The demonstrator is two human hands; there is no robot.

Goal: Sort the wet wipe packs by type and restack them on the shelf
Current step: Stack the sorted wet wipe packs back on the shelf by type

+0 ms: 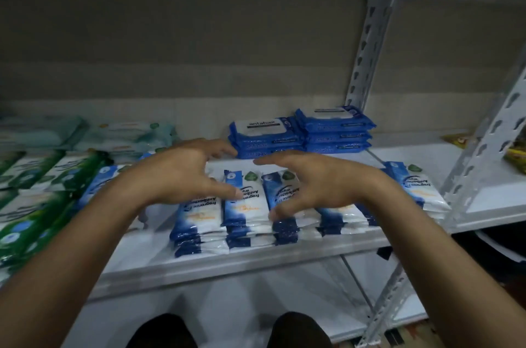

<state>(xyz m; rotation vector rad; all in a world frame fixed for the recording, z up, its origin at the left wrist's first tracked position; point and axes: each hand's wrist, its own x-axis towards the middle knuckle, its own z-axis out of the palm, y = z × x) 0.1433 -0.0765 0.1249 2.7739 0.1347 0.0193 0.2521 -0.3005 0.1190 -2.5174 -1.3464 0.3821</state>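
A white metal shelf [256,259] spans the view, carried on the right by slotted grey uprights [367,51], with a plain beige wall behind it. Along its near edge runs a row of low stacks of blue-and-white antibacterial wipe packs [247,214], lying flat side by side, from about the middle of the shelf to the right upright; the print on them reads upside down from here. On the left of the shelf lie green-and-white wipe packs [34,205], blurred, and behind them at far left paler mint-coloured packs [128,134]. Far in the middle, close to the wall, stand two neat stacks of solid blue packs labelled antabax [264,134], touching each other, each a few packs high. Both forearms reach in from the near bottom corners, and the two hands hover above the blue-and-white row, a little apart, palms turned toward each other. The left hand [182,174] has its fingers spread and loosely bent, thumb pointing right over one of the middle stacks, fingertips near the left antabax stack; whether they touch it is not clear. The right hand [316,179] is likewise spread and bent, its thumb low by the near end of a middle stack, and holds nothing. At far right, beyond the upright, a yellow packet [458,139] lies on the neighbouring shelf. Two dark shoe tips [227,330] show at the near bottom.
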